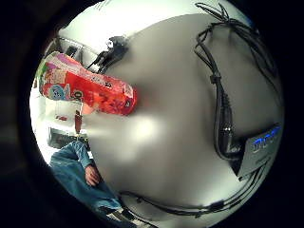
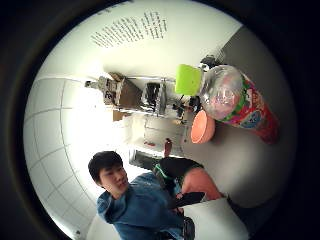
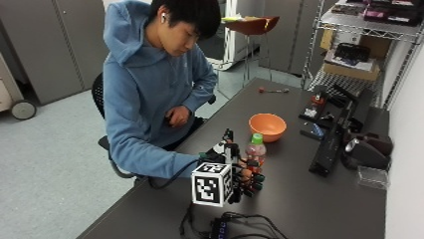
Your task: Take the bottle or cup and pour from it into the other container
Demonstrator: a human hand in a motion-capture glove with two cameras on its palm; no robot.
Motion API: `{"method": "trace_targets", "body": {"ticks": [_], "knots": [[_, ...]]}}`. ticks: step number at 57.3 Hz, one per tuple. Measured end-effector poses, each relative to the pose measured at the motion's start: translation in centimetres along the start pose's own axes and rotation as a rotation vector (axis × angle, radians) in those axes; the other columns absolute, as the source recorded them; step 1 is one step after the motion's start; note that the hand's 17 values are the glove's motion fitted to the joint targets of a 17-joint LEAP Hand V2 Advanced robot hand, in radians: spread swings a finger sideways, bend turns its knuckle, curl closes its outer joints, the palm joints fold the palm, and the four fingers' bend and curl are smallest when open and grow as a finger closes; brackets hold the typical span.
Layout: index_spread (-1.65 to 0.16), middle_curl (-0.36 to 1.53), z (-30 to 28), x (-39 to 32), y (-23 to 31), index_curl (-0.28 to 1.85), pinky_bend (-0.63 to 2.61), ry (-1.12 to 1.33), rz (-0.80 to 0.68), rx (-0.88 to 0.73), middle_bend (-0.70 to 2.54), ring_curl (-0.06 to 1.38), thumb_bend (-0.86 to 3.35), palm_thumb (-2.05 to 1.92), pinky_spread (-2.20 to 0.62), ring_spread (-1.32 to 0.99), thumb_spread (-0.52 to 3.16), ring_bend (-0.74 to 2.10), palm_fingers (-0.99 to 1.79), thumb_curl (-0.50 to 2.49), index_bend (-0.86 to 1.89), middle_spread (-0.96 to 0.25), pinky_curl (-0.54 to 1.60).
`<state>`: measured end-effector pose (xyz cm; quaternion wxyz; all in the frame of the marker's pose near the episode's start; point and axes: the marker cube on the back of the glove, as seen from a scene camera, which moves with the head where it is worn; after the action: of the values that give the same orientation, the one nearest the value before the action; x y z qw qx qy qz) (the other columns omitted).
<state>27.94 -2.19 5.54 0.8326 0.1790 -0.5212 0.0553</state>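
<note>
We see a grey floor [image 3: 46, 149], grey cabinets [image 3: 53, 45], a wire shelf [image 3: 371, 30], and a stool [image 3: 255, 27] behind.

A bottle [image 3: 256, 148] with a green cap and red printed label stands upright on the dark worktop [image 3: 318, 199]. Just beyond it sits an orange bowl [image 3: 267, 126], open side up.
</note>
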Motion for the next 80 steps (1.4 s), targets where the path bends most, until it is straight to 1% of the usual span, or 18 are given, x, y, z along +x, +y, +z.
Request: {"method": "trace_targets", "body": {"ticks": [51, 67, 71, 75, 79, 80], "knots": [[-0.44, 0.18, 5.4, 0.4, -1.8, 0.06, 0.47, 0.006, -0.002, -0.105, 0.14, 0.28, -0.03, 0.45, 0.30, 0.13, 0.82, 0.30, -0.19, 0.35, 0.08, 0.01, 0.35], [-0.43, 0.18, 6.5, 0.1, -2.7, 0.06, 0.45, -0.109, -0.040, -0.047, 0.16, 0.29, -0.03, 0.50, 0.30, 0.14, 0.82, 0.35, -0.16, 0.35, 0.08, 0.01, 0.34], [-0.42, 0.21, 6.9, 0.0, -2.9, 0.06, 0.44, -0.190, -0.061, -0.013, 0.21, 0.30, -0.01, 0.54, 0.30, 0.15, 0.82, 0.39, -0.06, 0.36, 0.08, 0.03, 0.34], [-0.40, 0.23, 7.4, 0.0, -3.2, 0.06, 0.46, -0.234, -0.073, 0.060, 0.25, 0.30, 0.00, 0.61, 0.30, 0.15, 0.82, 0.44, 0.06, 0.37, 0.09, 0.06, 0.34], [-0.35, 0.27, 7.7, 0.1, -3.6, 0.05, 0.51, -0.232, -0.080, 0.141, 0.34, 0.32, 0.05, 0.78, 0.29, 0.14, 0.81, 0.53, 0.34, 0.40, 0.06, 0.09, 0.34], [-0.33, 0.29, 7.8, 0.1, -3.6, 0.05, 0.53, -0.227, -0.082, 0.155, 0.39, 0.32, 0.06, 0.81, 0.27, 0.12, 0.80, 0.56, 0.46, 0.40, 0.04, 0.08, 0.34]]}}
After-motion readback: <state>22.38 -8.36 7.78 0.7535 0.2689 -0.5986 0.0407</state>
